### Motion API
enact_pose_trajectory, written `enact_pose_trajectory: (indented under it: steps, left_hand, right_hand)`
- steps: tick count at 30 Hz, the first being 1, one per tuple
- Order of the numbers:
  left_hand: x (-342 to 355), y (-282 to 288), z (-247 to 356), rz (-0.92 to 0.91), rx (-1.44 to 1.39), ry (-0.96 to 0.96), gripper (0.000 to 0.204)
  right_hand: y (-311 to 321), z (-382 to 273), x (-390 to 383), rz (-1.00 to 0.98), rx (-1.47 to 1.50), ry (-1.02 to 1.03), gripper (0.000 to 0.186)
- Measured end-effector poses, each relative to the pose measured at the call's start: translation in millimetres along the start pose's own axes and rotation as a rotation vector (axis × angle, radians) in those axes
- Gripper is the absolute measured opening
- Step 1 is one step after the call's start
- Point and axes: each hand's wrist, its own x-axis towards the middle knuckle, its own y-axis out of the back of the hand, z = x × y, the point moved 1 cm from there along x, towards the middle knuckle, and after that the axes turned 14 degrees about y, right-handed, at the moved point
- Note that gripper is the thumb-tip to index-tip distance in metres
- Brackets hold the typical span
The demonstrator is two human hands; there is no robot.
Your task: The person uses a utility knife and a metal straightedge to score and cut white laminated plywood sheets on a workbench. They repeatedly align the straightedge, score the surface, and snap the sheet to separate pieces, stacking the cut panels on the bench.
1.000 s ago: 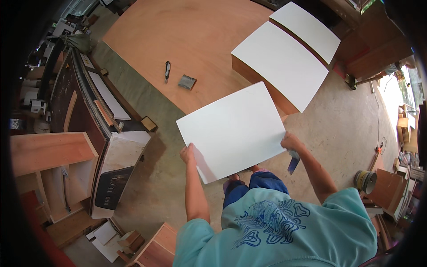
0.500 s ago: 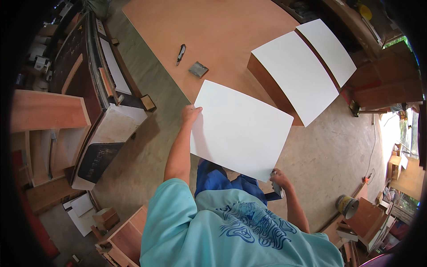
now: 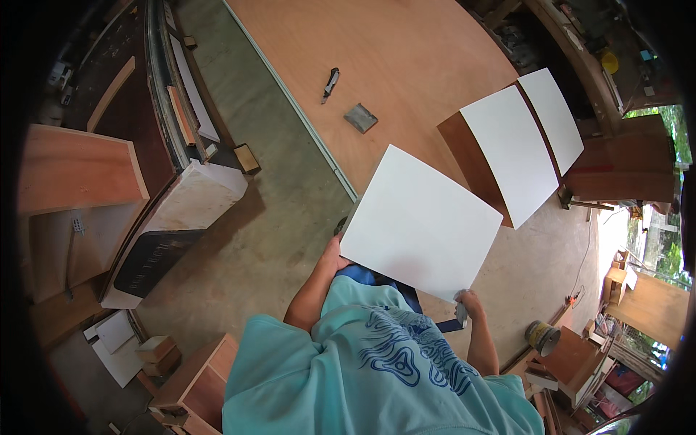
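A white rectangular panel (image 3: 424, 225) is held tilted in front of my body, its near corner over my blue trousers. My left hand (image 3: 335, 255) grips its left edge, the thumb along the near side and the other fingers hidden behind it. At its near right corner my right hand (image 3: 471, 304) is closed round a small grey pad-like piece (image 3: 462, 313), whose kind I cannot make out. Beyond the panel, a utility knife (image 3: 330, 85) and a grey folded pad (image 3: 360, 118) lie on the large brown board (image 3: 290, 43).
Two white-topped wooden boxes (image 3: 507, 145) stand at the board's right end. To the left are a dark-sided case (image 3: 130, 152) and an open wooden cabinet (image 3: 87, 167). A round tin (image 3: 542, 338) and timber pieces lie on the right; a wooden box (image 3: 199, 384) stands at lower left.
The panel has moved right and nearer my body, and its tilt has changed. My left hand has slid lower along its left side. The view has shifted slightly.
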Motion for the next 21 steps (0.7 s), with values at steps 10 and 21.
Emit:
enact_pose_trajectory:
  steps: [10, 21]
  left_hand:
    - [22, -54, 92, 0.079, 0.218, 0.053, 0.039]
    - [20, -181, 194, 0.204, 0.279, -0.146, 0.049]
  right_hand:
    - [-45, -16, -3, 0.030, -0.101, -0.130, 0.011]
    - [-104, -46, -4, 0.002, 0.096, -0.026, 0.024]
